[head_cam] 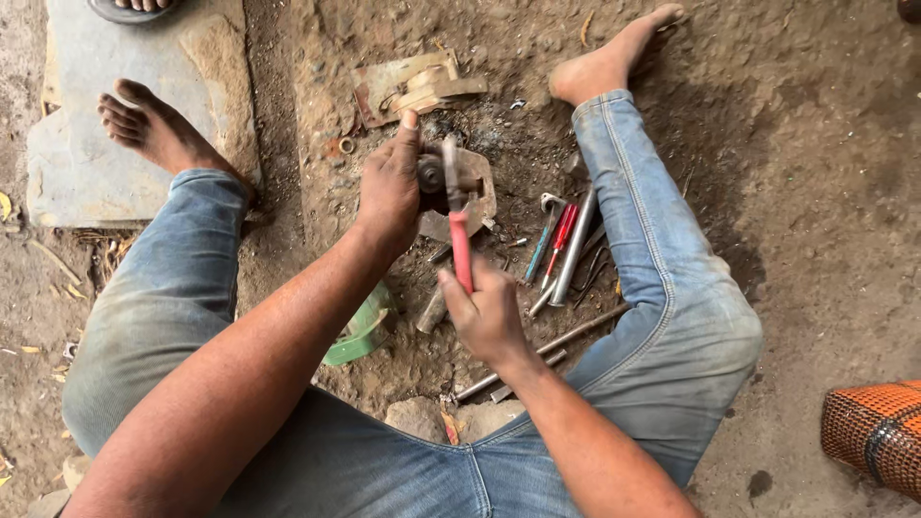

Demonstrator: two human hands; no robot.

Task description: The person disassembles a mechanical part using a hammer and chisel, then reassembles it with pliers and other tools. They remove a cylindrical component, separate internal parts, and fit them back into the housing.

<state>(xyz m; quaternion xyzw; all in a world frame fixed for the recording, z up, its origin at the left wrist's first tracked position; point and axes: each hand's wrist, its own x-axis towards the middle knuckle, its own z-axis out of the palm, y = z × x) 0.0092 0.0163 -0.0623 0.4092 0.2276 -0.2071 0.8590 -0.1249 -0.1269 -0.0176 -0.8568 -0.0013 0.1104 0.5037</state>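
The person sits on the bare dirt floor with legs spread, so the work lies between the knees, close under both arms. The left hand, just above the middle of the frame, is closed around a small dark round metal part, thumb pointing up; the grip seems meant to steady the part against the flat rusty plate beneath it. The right hand, lower and nearer the body, is wrapped around the red handle of a pair of pliers, whose metal nose reaches up to the part in the left hand. Holding the tool far back on the handle likely gives more leverage at the nose. Whether the nose actually bites the part is too blurred to tell.

Right of the hands, against the inside of the right leg, a loose row of tools lies within easy reach: a red-handled screwdriver, a teal-handled tool and a plain steel tube. A long thin metal rod lies slanted at centre-right of the frame. A green plastic piece shows under the left forearm. Bent scrap sheet metal sits at upper centre, a grey stone slab fills the upper left, and an orange mesh object is at the lower right edge.
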